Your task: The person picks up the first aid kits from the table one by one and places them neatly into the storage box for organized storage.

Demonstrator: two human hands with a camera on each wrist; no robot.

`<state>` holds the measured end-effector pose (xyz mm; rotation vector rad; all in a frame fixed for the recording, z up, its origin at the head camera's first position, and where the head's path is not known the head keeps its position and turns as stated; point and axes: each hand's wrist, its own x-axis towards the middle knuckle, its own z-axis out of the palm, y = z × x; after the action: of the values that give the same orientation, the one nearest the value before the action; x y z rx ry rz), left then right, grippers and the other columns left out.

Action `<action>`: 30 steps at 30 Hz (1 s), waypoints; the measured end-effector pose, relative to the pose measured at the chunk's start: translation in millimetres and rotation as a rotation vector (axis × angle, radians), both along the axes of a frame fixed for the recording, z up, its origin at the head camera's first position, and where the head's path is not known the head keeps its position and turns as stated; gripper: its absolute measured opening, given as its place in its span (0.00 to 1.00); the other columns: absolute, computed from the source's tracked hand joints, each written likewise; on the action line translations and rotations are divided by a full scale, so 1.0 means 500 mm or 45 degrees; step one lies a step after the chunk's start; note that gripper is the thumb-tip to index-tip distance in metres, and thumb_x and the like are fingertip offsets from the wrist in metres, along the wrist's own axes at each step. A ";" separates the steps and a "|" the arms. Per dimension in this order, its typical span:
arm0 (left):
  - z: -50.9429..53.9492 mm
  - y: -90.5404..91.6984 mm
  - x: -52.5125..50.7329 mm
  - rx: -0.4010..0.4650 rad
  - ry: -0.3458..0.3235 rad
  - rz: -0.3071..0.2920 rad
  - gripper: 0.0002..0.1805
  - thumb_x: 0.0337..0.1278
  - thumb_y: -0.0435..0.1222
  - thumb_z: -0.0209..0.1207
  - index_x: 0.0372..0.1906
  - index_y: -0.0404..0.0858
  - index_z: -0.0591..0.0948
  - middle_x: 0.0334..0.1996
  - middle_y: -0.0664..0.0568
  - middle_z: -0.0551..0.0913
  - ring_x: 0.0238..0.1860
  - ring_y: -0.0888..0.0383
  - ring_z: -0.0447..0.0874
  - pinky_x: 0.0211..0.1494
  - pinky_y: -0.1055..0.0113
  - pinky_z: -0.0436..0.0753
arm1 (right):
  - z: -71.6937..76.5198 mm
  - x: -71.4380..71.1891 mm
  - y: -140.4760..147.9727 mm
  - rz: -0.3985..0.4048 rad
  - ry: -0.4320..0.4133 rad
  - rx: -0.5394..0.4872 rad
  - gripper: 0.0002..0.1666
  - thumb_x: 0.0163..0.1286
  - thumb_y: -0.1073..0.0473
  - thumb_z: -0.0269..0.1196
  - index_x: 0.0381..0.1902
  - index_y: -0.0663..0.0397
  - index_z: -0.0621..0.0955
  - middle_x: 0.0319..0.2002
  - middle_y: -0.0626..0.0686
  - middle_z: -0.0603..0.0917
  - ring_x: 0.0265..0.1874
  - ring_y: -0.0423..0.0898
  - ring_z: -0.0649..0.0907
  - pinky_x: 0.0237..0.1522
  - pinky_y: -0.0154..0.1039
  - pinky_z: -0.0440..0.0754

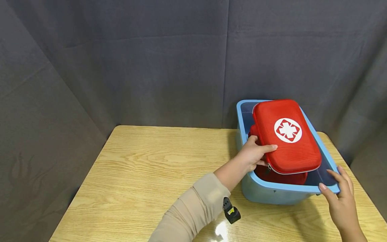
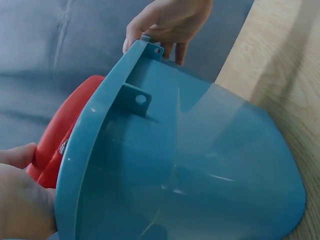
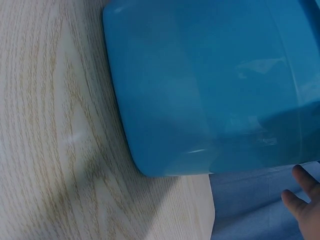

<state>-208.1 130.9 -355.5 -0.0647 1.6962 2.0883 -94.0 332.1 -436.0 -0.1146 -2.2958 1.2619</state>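
My left hand (image 1: 253, 155) pinches the near left edge of a red zippered first-aid case (image 1: 290, 156), thumb on top and fingers beneath. The case bears a white round emblem with a cross and lies tilted in the mouth of a blue plastic bin (image 1: 273, 185). Under it, another red item (image 1: 281, 177) shows inside the bin, mostly covered. My right hand (image 1: 343, 198) holds the bin's near right corner, its thumb at the front rim and fingers over the side rim. In the left wrist view, the case (image 2: 67, 127) rises past the bin's rim (image 2: 95, 115).
The bin stands at the right end of a light wood table (image 1: 157, 168). Grey cloth (image 1: 169, 77) hangs behind the table and along both sides. A black strap with a yellow mark (image 1: 231, 211) hangs by my left sleeve.
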 end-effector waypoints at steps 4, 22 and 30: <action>-0.002 0.017 0.003 -0.054 -0.027 0.041 0.20 0.46 0.31 0.60 0.43 0.39 0.64 0.31 0.49 0.71 0.28 0.50 0.78 0.30 0.50 0.77 | 0.000 0.000 0.000 -0.003 0.000 0.003 0.28 0.58 0.71 0.51 0.58 0.60 0.64 0.63 0.45 0.50 0.61 0.36 0.47 0.54 0.24 0.47; -0.017 0.077 0.030 -0.270 -0.173 0.097 0.18 0.45 0.29 0.60 0.40 0.37 0.64 0.27 0.48 0.69 0.25 0.49 0.77 0.29 0.52 0.77 | 0.000 0.006 0.002 -0.017 -0.019 -0.014 0.28 0.58 0.70 0.51 0.59 0.56 0.64 0.64 0.45 0.50 0.61 0.36 0.48 0.51 0.20 0.50; -0.029 0.086 0.035 -0.421 -0.173 0.060 0.16 0.44 0.32 0.61 0.36 0.37 0.66 0.24 0.49 0.70 0.23 0.50 0.76 0.28 0.55 0.77 | 0.002 0.008 0.003 -0.027 -0.061 -0.016 0.28 0.60 0.69 0.50 0.59 0.54 0.64 0.64 0.45 0.50 0.61 0.37 0.47 0.47 0.16 0.54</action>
<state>-190.7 174.0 -370.2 -0.3431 1.9525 1.7701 -90.1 333.6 -435.2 -0.1753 -2.3213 1.2756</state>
